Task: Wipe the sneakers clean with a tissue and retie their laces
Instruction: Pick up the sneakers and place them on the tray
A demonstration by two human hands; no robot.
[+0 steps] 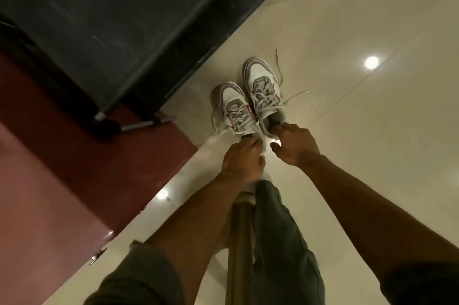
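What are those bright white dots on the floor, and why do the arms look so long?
In the head view, the dots are ceiling lamps mirrored in the shiny floor, a smaller one nearer; the wide lens stretches the arms toward the left hand and right hand at the sneakers; edges look slightly blurred.

Glossy cream tiled floor [372,155], smooth white sneakers [255,76] with woven cloth laces [295,95]
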